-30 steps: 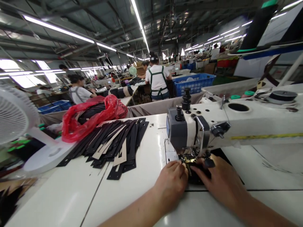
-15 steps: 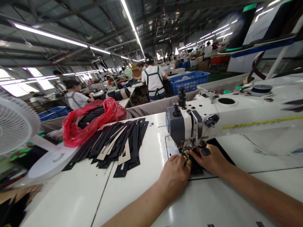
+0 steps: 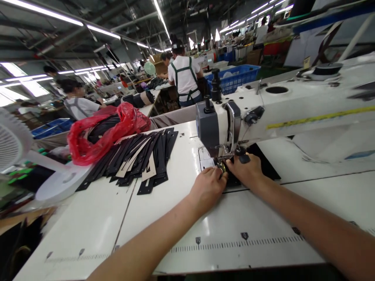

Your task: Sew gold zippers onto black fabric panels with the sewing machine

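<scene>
A white sewing machine (image 3: 281, 105) stands on the white table (image 3: 175, 210). Under its needle lies a black piece (image 3: 265, 166), mostly hidden by my hands. My left hand (image 3: 208, 187) presses on the piece's left side, fingertips close to the presser foot. My right hand (image 3: 245, 171) rests on the piece just right of the needle, fingers curled on it. Both hands meet at the needle area.
A fanned stack of black and tan cut pieces (image 3: 140, 158) lies left of the machine, beside a red plastic bag (image 3: 102, 132) of black material. A white fan (image 3: 17, 144) stands at far left. Other people work at benches behind; a blue crate (image 3: 234, 80) sits beyond.
The view has tilted down and back, showing the table's front edge and ruler marks. My hands stay pressed on the black piece at the needle, now seen with longer forearms.
</scene>
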`<state>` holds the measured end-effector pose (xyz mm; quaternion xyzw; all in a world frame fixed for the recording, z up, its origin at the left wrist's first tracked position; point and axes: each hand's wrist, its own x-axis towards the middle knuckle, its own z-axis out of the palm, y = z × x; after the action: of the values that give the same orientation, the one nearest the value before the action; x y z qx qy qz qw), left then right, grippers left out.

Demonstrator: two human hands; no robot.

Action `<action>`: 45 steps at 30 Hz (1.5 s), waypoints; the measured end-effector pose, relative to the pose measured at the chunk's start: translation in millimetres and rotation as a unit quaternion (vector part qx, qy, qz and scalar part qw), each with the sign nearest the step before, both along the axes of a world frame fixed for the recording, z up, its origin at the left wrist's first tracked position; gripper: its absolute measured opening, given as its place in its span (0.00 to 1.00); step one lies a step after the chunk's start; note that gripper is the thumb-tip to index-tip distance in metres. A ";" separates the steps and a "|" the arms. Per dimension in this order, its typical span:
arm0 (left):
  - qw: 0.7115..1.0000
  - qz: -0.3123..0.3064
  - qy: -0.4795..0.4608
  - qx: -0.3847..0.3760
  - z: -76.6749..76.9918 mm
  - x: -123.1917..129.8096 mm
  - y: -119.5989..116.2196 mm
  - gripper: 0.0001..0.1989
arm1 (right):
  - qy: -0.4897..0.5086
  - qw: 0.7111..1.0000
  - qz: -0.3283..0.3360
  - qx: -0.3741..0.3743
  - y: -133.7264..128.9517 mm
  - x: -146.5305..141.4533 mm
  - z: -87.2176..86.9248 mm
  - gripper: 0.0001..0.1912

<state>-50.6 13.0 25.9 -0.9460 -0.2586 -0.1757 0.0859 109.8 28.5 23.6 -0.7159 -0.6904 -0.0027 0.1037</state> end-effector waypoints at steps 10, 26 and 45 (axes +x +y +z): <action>0.993 0.021 -0.117 -0.020 -13.7 -11.0 -20.5 0.10 | 0.048 0.921 0.317 0.219 -68.1 15.7 -13.5 0.15; 0.990 -0.026 -0.136 -0.022 -8.0 -5.6 -3.0 0.12 | 0.059 0.916 0.319 0.237 -48.9 13.2 -15.3 0.15; 0.992 0.018 -0.123 0.032 -12.7 -3.6 2.6 0.11 | -0.029 0.900 0.324 0.291 -40.3 17.2 -16.9 0.21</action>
<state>-54.1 15.7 13.2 -0.9093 -0.2783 -0.2969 0.0867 127.0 -11.8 6.7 -0.3902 -0.8555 -0.1901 0.2826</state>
